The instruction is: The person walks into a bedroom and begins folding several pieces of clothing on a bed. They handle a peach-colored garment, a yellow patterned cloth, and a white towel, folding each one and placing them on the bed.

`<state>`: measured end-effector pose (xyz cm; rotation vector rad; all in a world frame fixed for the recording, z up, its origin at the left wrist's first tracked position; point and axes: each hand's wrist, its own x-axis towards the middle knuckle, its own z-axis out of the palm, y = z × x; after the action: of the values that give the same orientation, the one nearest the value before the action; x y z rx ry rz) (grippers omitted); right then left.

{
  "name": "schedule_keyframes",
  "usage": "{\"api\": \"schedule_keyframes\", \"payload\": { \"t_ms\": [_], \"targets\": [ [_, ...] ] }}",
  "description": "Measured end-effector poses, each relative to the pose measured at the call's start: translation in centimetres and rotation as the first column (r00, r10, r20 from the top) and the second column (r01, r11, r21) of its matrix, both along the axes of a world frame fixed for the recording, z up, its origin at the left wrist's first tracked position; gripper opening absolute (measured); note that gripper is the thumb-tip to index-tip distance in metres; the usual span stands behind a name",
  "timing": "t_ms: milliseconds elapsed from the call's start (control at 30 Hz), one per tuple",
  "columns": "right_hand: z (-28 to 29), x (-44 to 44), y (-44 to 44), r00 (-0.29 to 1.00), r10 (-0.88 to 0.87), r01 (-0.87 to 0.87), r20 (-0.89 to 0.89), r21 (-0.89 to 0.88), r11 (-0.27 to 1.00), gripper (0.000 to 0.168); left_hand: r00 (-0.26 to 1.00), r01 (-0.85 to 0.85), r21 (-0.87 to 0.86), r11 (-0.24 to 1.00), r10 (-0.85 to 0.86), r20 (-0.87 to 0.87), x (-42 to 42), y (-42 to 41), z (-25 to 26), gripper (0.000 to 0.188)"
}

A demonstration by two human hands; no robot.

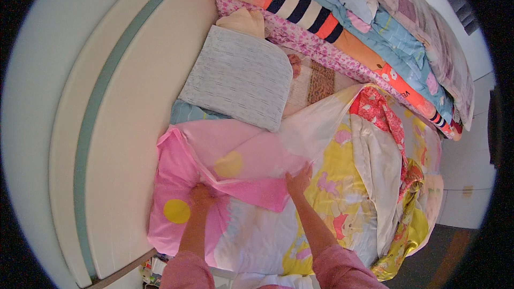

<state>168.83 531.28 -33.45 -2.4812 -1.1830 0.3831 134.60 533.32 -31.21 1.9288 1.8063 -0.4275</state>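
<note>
A pink quilt cover (257, 194) with yellow dots lies partly folded over at the head end of a bed, its pale inner side showing. My left hand (202, 194) grips the pink cloth close to the cover's open edge, and folds gather around the fingers, which are partly hidden. At the right end of the turned-back flap, my right hand (299, 178) has hold of the thin cloth. Under and beside the cover spreads a yellow and white cartoon-print quilt (341, 192). Red floral cloth (373, 108) with a white underside is bunched over it.
A grey pillow (241, 76) lies beyond the pink cover, against the cream headboard (132, 128). Along the far side runs a long pile of folded bedding (361, 52). Dark floor (445, 253) shows at lower right. Small items (150, 271) stand below the bed's near edge.
</note>
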Motion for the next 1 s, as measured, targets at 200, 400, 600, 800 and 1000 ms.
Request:
{"api": "schedule_keyframes", "payload": {
  "t_ms": [200,400,600,800,1000],
  "targets": [
    [-1.6,-1.0,-5.0,0.959,-0.231,0.155,-0.164,-0.381,0.912,0.072,0.984,-0.175,0.033,0.984,0.174,0.024,0.3,-0.2,0.9,0.05],
    [-0.9,-4.6,-8.4,0.268,-0.402,0.034,-0.876,-0.408,0.912,0.044,0.986,-0.154,0.056,0.987,0.157,-0.06,0.2,-0.3,2.1,0.06],
    [5.0,-2.9,-3.7,0.072,-0.269,-0.481,-0.96,-0.27,0.834,0.04,0.982,-0.187,0.059,0.981,0.188,-0.004,-0.2,-0.7,0.8,0.06],
    [16.0,1.7,21.5,0.153,0.123,-0.626,-0.981,0.0,0.78,0.028,0.988,-0.152,0.073,0.986,0.154,-0.024,-0.6,-0.8,0.9,0.055],
    [23.1,-1.0,36.2,-0.102,0.517,-0.002,-0.85,0.519,0.854,0.027,0.981,-0.169,-0.003,0.986,0.168,-0.101,1.4,1.1,5.0,0.051]
  ]
}}
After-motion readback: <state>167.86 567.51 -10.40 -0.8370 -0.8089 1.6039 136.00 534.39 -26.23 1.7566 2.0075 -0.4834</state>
